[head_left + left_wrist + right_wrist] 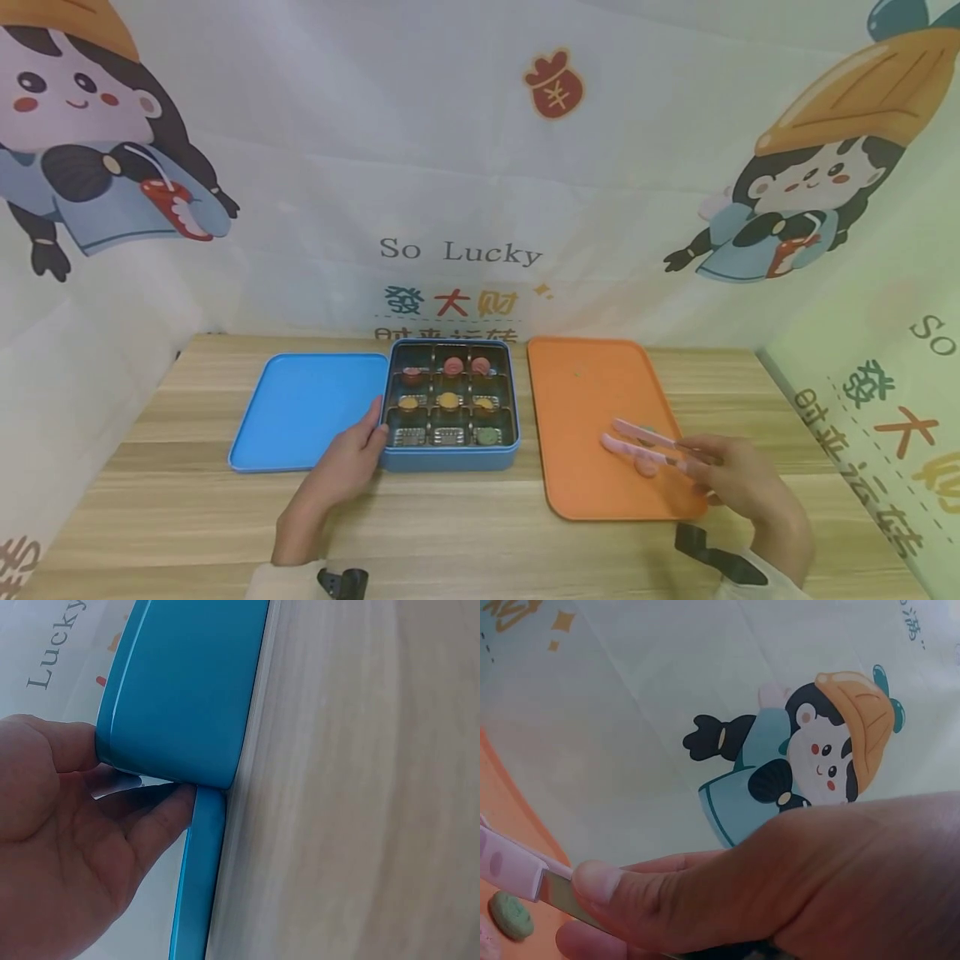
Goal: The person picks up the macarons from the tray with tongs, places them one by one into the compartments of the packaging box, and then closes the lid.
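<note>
My left hand [345, 458] holds the left side of a blue box [450, 460], its thumb at the rim in the left wrist view. Inside is a divided tray: reddish and pink cookies [453, 366] at the back, yellow cookies [448, 402] across the middle row, and a green cookie [487, 436] at front right. Ribbed floor shows in the other two front compartments. With my right hand [738, 475] I grip metal tongs [645, 450] with pink ends, spread apart low over the orange tray [585, 492]. A pink cookie [647, 467] lies by the lower arm; a green cookie [511, 915] is close by.
Left of the box lies a blue lid [315, 408], its edge against the box. Small greenish specks [577, 374] dot the back of the orange tray. The wooden table [450, 533] ends at a printed cloth backdrop [450, 167].
</note>
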A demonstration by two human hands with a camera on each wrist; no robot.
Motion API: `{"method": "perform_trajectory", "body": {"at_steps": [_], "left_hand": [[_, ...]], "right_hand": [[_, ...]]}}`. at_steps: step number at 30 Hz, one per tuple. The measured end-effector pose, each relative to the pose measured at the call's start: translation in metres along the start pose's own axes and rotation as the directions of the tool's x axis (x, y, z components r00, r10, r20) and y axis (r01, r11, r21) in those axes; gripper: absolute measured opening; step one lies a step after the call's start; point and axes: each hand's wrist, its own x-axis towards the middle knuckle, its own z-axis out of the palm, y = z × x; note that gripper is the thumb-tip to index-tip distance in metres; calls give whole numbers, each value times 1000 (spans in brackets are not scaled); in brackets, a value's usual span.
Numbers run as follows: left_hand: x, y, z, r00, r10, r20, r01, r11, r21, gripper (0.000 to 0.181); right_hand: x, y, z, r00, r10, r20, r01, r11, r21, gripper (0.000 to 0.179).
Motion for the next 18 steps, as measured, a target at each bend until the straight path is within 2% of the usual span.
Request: {"method": "perform_trajectory", "body": {"at_steps": [4, 8, 12, 18], "left_hand": [[0, 0, 0, 1000, 0, 5, 0, 1000, -7, 57], [0, -1, 1, 1000, -3, 9, 3, 1000, -8, 57], [1, -2, 1, 1000, -9, 9, 9, 1000, 0, 57], [0, -1, 0, 1000, -8, 10, 7, 1000, 5, 57]], "right_hand": [[-2, 4, -3, 999, -28, 16, 28, 1000, -7, 44], [-11, 9, -9, 999, -23, 24, 23, 1000, -6, 46], [-19, 13, -14, 999, 23, 25, -24, 1000, 11, 46], [-19, 20, -16, 994, 91, 55, -93, 995, 37, 42]]}}
